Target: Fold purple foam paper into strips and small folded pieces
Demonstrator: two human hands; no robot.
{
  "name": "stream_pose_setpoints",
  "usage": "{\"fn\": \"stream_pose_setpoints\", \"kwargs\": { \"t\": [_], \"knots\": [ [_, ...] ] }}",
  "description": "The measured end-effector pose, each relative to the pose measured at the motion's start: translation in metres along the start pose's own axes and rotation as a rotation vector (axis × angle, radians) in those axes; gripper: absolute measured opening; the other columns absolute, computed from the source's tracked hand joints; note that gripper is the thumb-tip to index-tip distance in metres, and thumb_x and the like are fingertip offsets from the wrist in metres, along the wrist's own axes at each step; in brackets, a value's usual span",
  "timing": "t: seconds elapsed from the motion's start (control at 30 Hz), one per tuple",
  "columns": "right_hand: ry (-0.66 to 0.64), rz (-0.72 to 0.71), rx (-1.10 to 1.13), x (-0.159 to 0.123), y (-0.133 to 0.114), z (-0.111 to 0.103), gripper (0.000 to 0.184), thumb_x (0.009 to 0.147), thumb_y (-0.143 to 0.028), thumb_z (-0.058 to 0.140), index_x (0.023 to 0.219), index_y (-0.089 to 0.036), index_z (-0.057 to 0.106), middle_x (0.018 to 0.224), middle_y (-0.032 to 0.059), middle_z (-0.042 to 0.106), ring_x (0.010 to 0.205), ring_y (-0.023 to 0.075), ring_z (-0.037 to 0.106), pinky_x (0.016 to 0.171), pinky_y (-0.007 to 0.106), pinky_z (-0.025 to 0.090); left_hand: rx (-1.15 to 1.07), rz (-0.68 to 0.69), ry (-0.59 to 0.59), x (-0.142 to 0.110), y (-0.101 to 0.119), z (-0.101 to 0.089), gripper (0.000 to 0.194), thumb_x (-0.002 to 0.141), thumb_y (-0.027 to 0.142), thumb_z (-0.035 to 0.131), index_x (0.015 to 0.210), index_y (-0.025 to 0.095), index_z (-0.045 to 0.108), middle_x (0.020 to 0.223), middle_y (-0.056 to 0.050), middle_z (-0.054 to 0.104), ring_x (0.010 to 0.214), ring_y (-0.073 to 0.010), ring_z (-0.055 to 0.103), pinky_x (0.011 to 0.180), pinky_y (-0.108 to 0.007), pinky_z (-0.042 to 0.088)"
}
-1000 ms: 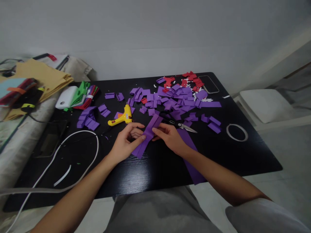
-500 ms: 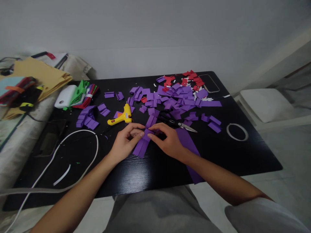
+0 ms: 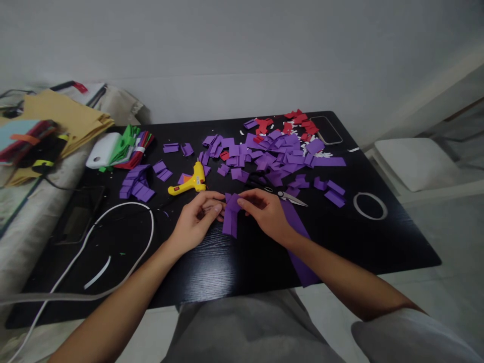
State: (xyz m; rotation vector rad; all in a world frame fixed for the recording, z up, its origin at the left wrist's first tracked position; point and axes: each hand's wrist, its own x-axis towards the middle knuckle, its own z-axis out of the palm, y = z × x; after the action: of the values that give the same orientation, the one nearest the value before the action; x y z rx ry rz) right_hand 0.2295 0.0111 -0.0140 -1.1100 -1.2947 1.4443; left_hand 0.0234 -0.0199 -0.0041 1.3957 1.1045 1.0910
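A folded purple paper strip (image 3: 230,222) is between my hands, above the black table's front middle, its lower end hanging toward me. My right hand (image 3: 266,214) pinches its upper right part between thumb and fingers. My left hand (image 3: 196,219) is closed at its left edge, with fingertips partly behind the paper and the thumb bent beside it. Just behind my hands lie a yellow glue gun (image 3: 189,182) and scissors (image 3: 293,197) with dark handles. A long purple paper sheet (image 3: 297,227) runs partly under my right forearm.
Many folded purple pieces (image 3: 280,146) are heaped at the back, beside red pieces (image 3: 302,121) and white scraps. A tape-like ring (image 3: 370,205) lies at the right. On the left are a white cable loop (image 3: 151,227), a dark phone (image 3: 77,217) and bundled coloured paper (image 3: 128,146).
The purple strip has turned more upright and its upper part has folded down or shortened. My right hand has shifted slightly right; my left thumb has drawn back from the strip's face.
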Motion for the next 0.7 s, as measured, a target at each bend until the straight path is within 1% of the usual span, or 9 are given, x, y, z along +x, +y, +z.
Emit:
{"fn": "stream_pose_setpoints", "kwargs": {
  "t": [0.1, 0.2, 0.3, 0.37, 0.47, 0.57, 0.7],
  "knots": [
    [0.020, -0.013, -0.011, -0.0013, -0.0011, 0.0007, 0.017, 0.081, -0.037, 0.081, 0.090, -0.023, 0.078, 0.085, 0.0023, 0.075, 0.075, 0.0180, 0.066, 0.071, 0.032, 0.055, 0.013, 0.046, -0.019, -0.0007, -0.0011, -0.0004, 0.019, 0.097, 0.028, 0.064, 0.113, 0.019, 0.065, 0.094, -0.005, 0.077, 0.080, -0.0154, 0.073, 0.075, -0.028, 0.061],
    [0.012, -0.005, 0.001, -0.0019, -0.0011, 0.0013, 0.018, 0.080, -0.038, 0.082, 0.089, -0.023, 0.078, 0.084, 0.0022, 0.075, 0.073, 0.0181, 0.066, 0.069, 0.032, 0.055, 0.113, 0.085, -0.044, -0.0010, -0.0025, -0.0018, 0.018, 0.093, 0.025, 0.067, 0.110, 0.019, 0.070, 0.096, -0.006, 0.077, 0.082, -0.0157, 0.074, 0.077, -0.028, 0.061],
    [0.003, 0.001, 0.012, -0.0015, -0.0001, 0.0013, 0.019, 0.079, -0.039, 0.083, 0.088, -0.023, 0.078, 0.082, 0.0019, 0.074, 0.070, 0.0178, 0.065, 0.066, 0.032, 0.054, 0.258, 0.117, -0.035, -0.0010, -0.0031, -0.0031, 0.015, 0.091, 0.027, 0.072, 0.102, 0.019, 0.075, 0.093, -0.005, 0.078, 0.078, -0.0154, 0.073, 0.077, -0.027, 0.061],
    [-0.007, 0.005, 0.010, -0.0014, 0.0005, 0.0013, 0.019, 0.078, -0.039, 0.083, 0.089, -0.024, 0.078, 0.083, 0.0021, 0.075, 0.071, 0.0181, 0.065, 0.068, 0.032, 0.055, 0.303, 0.135, -0.006, -0.0011, -0.0031, -0.0034, 0.014, 0.089, 0.031, 0.075, 0.097, 0.019, 0.077, 0.089, -0.005, 0.079, 0.076, -0.0158, 0.073, 0.076, -0.027, 0.061],
    [-0.032, -0.020, 0.019, -0.0019, 0.0009, 0.0014, 0.017, 0.080, -0.037, 0.083, 0.092, -0.025, 0.080, 0.087, 0.0025, 0.077, 0.078, 0.0198, 0.069, 0.076, 0.034, 0.057, 0.292, 0.125, 0.028, -0.0014, -0.0033, -0.0027, 0.015, 0.088, 0.032, 0.078, 0.094, 0.019, 0.077, 0.084, -0.004, 0.079, 0.074, -0.0157, 0.074, 0.073, -0.026, 0.061],
    [-0.042, -0.056, 0.026, -0.0027, 0.0008, 0.0013, 0.016, 0.082, -0.036, 0.081, 0.093, -0.026, 0.081, 0.091, 0.0028, 0.078, 0.086, 0.0211, 0.071, 0.082, 0.036, 0.057, 0.244, 0.101, 0.051, -0.0014, -0.0033, -0.0019, 0.013, 0.087, 0.031, 0.079, 0.093, 0.019, 0.076, 0.081, -0.002, 0.078, 0.072, -0.0151, 0.074, 0.073, -0.025, 0.061],
    [-0.032, -0.056, -0.018, -0.0039, -0.0006, 0.0005, 0.016, 0.083, -0.036, 0.080, 0.095, -0.025, 0.081, 0.092, 0.0027, 0.078, 0.084, 0.0203, 0.071, 0.079, 0.035, 0.057, 0.241, 0.122, 0.031, -0.0010, -0.0018, -0.0030, 0.007, 0.086, 0.024, 0.076, 0.092, 0.020, 0.076, 0.085, -0.003, 0.078, 0.073, -0.0146, 0.073, 0.072, -0.025, 0.060]
  ]
}}
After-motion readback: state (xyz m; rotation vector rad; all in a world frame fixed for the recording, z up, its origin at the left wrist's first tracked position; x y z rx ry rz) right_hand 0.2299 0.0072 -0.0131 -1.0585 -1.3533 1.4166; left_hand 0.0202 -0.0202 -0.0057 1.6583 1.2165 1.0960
